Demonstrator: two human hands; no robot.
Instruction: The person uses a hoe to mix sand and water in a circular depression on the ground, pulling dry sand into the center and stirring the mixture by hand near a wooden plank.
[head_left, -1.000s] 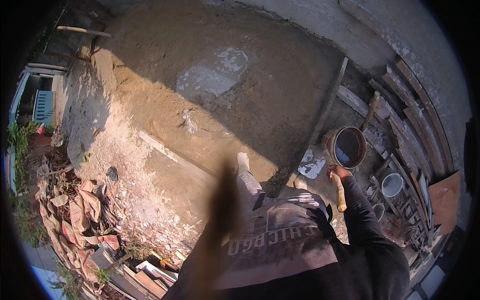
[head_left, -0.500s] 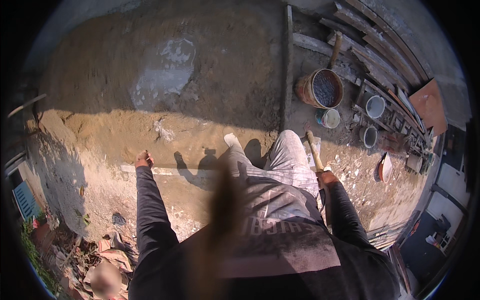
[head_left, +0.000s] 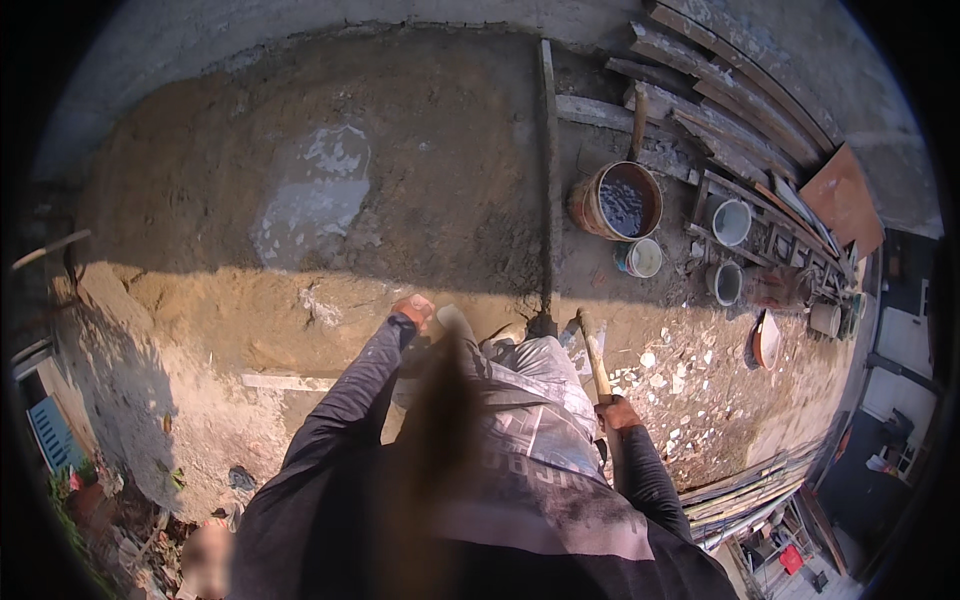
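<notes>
My left hand (head_left: 413, 310) is in front of me over the sunlit sand edge, its fingers curled, with nothing visible in them. Close beside it is a pale shape (head_left: 447, 317), perhaps my foot, partly hidden by a blurred dark strip near the camera. At my right side, my right hand (head_left: 619, 411) is closed round a wooden tool handle (head_left: 594, 355). The handle's rounded end points away from me. Its lower part runs back beside my leg, and the tool's head cannot be made out. Ahead lies a mound of sandy mix (head_left: 440, 170) with a wet grey puddle (head_left: 318, 195).
A long board (head_left: 549, 170) borders the mound on the right. Beyond it stand a large bucket (head_left: 605, 228) of dark liquid, a small pail (head_left: 645, 258) and other buckets (head_left: 731, 222). Timber planks (head_left: 735, 95) lean at the far right. White rubble (head_left: 680, 380) litters the ground.
My left hand has swung right and inward, from the left side to in front of me. My right hand has shifted slightly left and nearer, still holding the handle. The view has also shifted.
</notes>
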